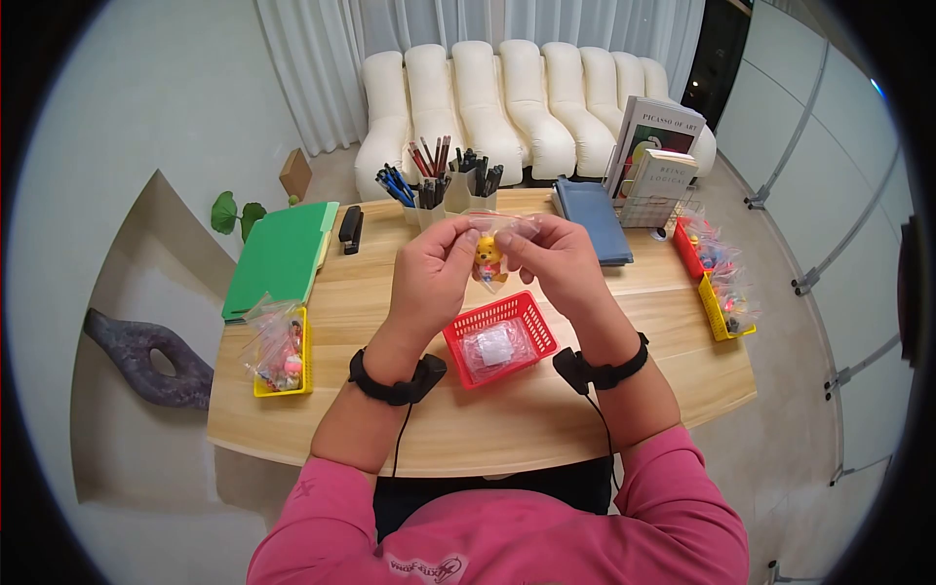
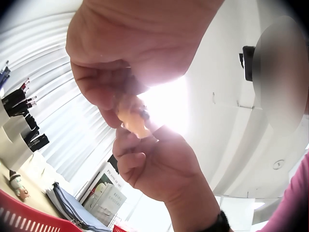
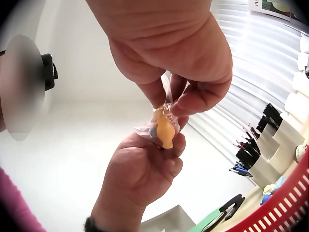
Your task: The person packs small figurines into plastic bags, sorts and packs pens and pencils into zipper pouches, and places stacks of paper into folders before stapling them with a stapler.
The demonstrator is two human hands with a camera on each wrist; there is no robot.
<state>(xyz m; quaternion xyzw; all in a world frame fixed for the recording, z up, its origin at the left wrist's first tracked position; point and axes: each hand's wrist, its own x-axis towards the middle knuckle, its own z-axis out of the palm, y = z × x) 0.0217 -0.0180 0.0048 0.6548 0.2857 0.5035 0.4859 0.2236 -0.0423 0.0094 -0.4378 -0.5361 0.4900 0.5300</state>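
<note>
Left hand [image 1: 429,283] and right hand [image 1: 564,263] pinch the bag [image 1: 495,285] in their fingers, probably keeping its top taut; bear [image 1: 487,253] between them, basket [image 1: 542,327] below.

1. In the head view, at two o'clock, the big book [image 1: 661,135] says "PICASSO OF ART" near its top.
2. The small book [image 1: 665,185] in front, also at two o'clock, says "BEING LOGICAL".
3. At six o'clock, the pink shirt [image 1: 517,531] has letters too hard to read.
</note>
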